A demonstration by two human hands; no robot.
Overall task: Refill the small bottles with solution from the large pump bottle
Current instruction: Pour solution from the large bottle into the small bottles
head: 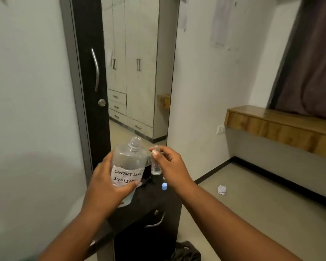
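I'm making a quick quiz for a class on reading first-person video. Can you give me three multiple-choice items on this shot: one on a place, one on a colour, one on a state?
1. Where does the small cap lie?
A. On the dark cabinet top, below the small bottle
B. On the wooden shelf
C. On the floor by the crumpled paper

2. What colour is that cap?
A. Red
B. Blue
C. Black

3. What is the state of the large bottle in the left hand?
A. Pump fitted
B. Lying on its side
C. Neck open, with no pump or cap on it

Answers:
1. A: it sits on the cabinet just under the small bottle held by the right hand.
2. B: it shows light blue against the dark top.
3. C: the bare threaded neck shows at the top.
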